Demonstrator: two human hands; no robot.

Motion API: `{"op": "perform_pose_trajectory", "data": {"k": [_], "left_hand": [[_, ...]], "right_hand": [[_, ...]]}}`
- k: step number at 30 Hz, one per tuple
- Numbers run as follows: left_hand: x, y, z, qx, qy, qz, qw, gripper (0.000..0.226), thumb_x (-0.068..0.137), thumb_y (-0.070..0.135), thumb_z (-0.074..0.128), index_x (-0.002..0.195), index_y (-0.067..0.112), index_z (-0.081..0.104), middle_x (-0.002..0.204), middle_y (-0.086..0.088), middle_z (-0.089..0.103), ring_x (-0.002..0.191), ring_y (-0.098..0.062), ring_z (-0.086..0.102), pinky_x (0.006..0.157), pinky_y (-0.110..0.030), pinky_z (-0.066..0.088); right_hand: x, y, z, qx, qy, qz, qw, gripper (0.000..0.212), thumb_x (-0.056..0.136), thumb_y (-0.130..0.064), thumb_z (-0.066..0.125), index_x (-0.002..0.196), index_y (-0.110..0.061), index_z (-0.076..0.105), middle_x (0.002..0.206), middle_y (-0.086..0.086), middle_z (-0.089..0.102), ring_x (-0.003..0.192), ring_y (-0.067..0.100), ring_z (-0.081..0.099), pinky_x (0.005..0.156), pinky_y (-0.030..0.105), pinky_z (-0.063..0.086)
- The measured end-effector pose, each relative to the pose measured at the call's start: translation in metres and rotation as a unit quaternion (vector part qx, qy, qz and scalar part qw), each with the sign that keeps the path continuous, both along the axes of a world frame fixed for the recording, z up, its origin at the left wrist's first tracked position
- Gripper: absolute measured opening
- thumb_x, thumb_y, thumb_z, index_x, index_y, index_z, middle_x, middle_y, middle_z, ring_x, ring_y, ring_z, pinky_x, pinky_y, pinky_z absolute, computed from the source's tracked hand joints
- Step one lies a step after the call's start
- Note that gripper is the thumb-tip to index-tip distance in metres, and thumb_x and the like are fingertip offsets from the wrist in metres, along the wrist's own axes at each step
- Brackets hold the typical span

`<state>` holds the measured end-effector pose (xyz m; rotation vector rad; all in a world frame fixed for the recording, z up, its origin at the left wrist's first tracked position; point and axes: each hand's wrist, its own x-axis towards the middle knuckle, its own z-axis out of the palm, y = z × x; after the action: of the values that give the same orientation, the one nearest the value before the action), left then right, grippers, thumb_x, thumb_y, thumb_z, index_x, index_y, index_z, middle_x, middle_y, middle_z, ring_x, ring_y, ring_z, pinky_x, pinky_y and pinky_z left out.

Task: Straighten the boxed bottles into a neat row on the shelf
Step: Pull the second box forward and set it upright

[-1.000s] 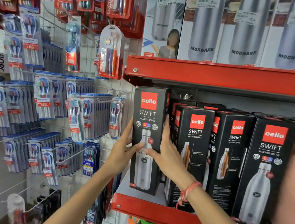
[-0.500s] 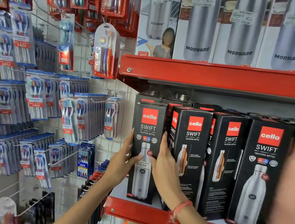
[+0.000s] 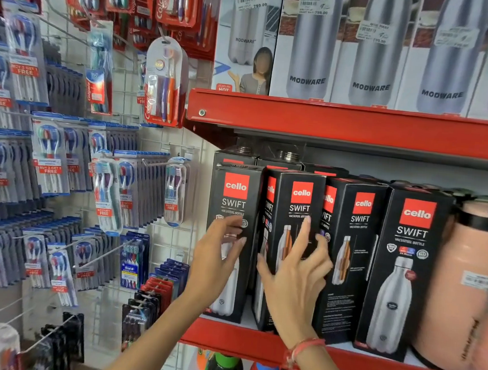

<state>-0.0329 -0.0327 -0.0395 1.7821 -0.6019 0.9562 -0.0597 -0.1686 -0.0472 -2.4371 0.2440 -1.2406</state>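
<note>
Several black "cello SWIFT" bottle boxes stand side by side along the front of the red shelf (image 3: pixel 252 348). The leftmost box (image 3: pixel 236 190) stands upright on the shelf, set slightly further back than its neighbour. My left hand (image 3: pixel 219 256) hovers in front of it, fingers spread, holding nothing. My right hand (image 3: pixel 296 281) is open in front of the second box (image 3: pixel 298 195), fingers apart, fingertips near its face. The third box (image 3: pixel 357 224) and fourth box (image 3: pixel 407 258) stand to the right. More boxes stand behind the front row.
A peach flask (image 3: pixel 464 286) stands right of the boxes. The upper red shelf (image 3: pixel 360 124) carries white Modware boxes (image 3: pixel 372 48). Toothbrush packs (image 3: pixel 109 196) hang on a wire grid at the left. Bottles show below the shelf.
Both hands let go of the leftmost box, which now stands lower and back on the shelf. The hands opened and the right hand shifted to the second box.
</note>
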Motion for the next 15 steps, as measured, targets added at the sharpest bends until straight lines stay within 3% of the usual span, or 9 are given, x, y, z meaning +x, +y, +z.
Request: {"op": "perform_pose_trajectory", "data": {"k": [4,9,12,15], "left_hand": [[-0.007,-0.006,-0.004,-0.018,0.048,-0.02,0.998,0.035,0.094,0.009,0.059,0.127,0.017,0.055,0.119,0.004,0.064,0.107,0.002,0.06,0.094,-0.026,0.052],[-0.017,-0.009,0.005,-0.033,0.118,-0.055,0.991,0.042,0.094,0.015,0.06,0.133,0.024,0.05,0.124,0.012,0.061,0.111,0.006,0.057,0.098,-0.035,0.052],[-0.023,-0.008,0.012,-0.015,0.138,-0.078,0.987,0.053,0.09,0.018,0.066,0.139,0.024,0.044,0.13,0.009,0.058,0.114,-0.001,0.056,0.099,-0.035,0.051],[-0.029,-0.009,0.018,0.052,0.149,-0.065,0.985,0.062,0.084,0.027,0.072,0.139,0.023,0.043,0.122,0.013,0.058,0.111,-0.005,0.056,0.093,-0.029,0.052]], "right_hand": [[0.001,-0.001,-0.001,0.054,0.023,0.032,0.998,0.109,0.081,-0.048,0.068,0.154,-0.022,-0.008,0.15,0.027,0.023,0.115,0.042,0.045,0.09,0.047,0.05],[-0.006,-0.005,0.002,0.098,-0.023,0.131,0.986,0.104,0.087,-0.042,0.065,0.146,-0.043,-0.02,0.151,0.025,0.016,0.127,0.041,0.033,0.101,0.048,0.042],[-0.016,-0.02,0.008,0.107,-0.079,0.235,0.963,0.105,0.085,-0.043,0.067,0.142,-0.055,-0.02,0.153,0.02,0.014,0.14,0.03,0.02,0.107,0.036,0.028],[-0.025,-0.048,0.024,0.102,-0.065,0.333,0.935,0.109,0.08,-0.048,0.072,0.143,-0.059,-0.016,0.148,-0.003,0.02,0.14,0.011,0.023,0.107,0.021,0.021]]}}
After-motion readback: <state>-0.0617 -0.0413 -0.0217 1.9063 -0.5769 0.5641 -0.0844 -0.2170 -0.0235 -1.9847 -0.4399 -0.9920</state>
